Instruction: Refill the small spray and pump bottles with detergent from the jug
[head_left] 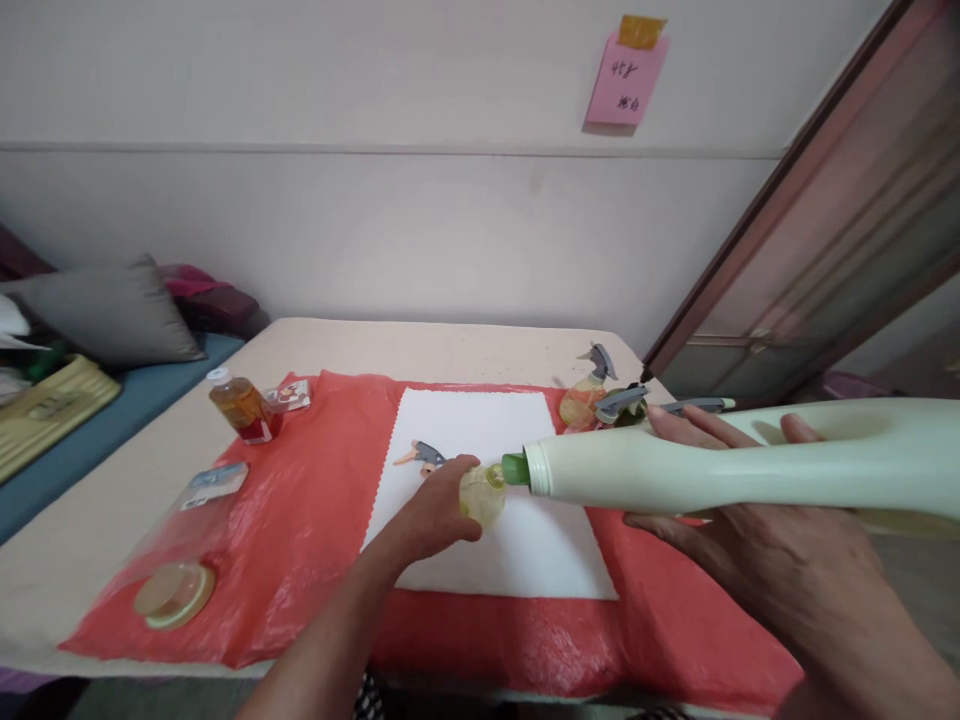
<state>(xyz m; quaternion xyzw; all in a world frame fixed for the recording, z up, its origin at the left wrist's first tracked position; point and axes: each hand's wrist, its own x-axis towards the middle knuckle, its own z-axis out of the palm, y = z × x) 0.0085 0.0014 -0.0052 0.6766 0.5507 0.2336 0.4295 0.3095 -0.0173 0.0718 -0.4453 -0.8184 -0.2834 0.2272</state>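
My left hand (442, 505) is wrapped round a small clear yellowish spray bottle (486, 497) with its top off, above a white sheet. In my right hand (780, 545) lies a large pale green jug (720, 460), tipped on its side. The jug's darker green spout (515, 469) meets the small bottle's neck; whether liquid is flowing I cannot tell. A grey and orange trigger spray head (425, 455) rests on the white sheet (517, 560), just beyond my left hand.
Red plastic sheeting (315, 520) covers much of the table (420, 345). On the left are an amber bottle (244, 405), a packet (216, 484) and a round lidded container (175, 594). Another spray bottle (581, 400) stands at the back right. A wall rises behind.
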